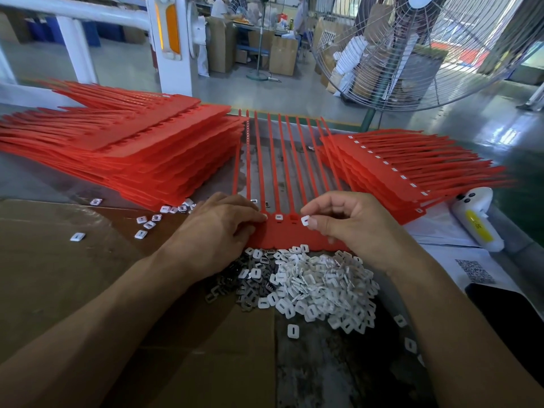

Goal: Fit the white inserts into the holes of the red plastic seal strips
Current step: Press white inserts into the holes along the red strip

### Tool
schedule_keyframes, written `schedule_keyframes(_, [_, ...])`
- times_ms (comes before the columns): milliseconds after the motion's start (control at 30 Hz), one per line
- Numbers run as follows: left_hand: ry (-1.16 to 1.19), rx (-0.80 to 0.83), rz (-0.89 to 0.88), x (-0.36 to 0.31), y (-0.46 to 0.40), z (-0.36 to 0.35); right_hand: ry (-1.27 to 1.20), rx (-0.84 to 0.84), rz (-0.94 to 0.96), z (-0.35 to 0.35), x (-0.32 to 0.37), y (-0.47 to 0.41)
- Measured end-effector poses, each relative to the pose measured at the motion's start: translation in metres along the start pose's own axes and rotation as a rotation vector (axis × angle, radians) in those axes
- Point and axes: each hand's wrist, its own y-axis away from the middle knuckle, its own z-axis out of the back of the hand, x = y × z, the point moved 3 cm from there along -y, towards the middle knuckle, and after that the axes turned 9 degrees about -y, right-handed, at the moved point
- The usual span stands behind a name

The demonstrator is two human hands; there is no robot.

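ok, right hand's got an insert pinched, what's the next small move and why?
Probably shift the white insert in the right hand slightly left and press it into the empty hole. The neighbouring hole already holds a seated insert, and the left hand rests on the red strip.

Left hand (226,228) covers left holes of red seal strip (282,234); fill state there hidden. Left stack of strips (117,148) cut off at picture's left edge. QR label (474,270) near worktop's right edge blurred, unreadable.
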Motion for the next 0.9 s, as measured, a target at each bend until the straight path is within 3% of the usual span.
schedule_keyframes(233, [0.000, 0.007, 0.007, 0.000, 0.000, 0.000, 0.019, -0.096, 0.032, -0.004, -0.005, -0.004])
schedule_keyframes(500, [-0.007, 0.003, -0.004, 0.000, 0.000, -0.001, 0.247, -0.253, 0.074, -0.012, -0.013, -0.017])
schedule_keyframes(667, [-0.006, 0.000, -0.008, 0.000, -0.001, -0.001, 0.423, -0.173, 0.069, -0.021, -0.016, -0.026])
schedule_keyframes(900, [-0.012, 0.002, -0.003, -0.001, -0.001, -0.001, 0.475, -0.162, 0.086, -0.023, -0.017, -0.032])
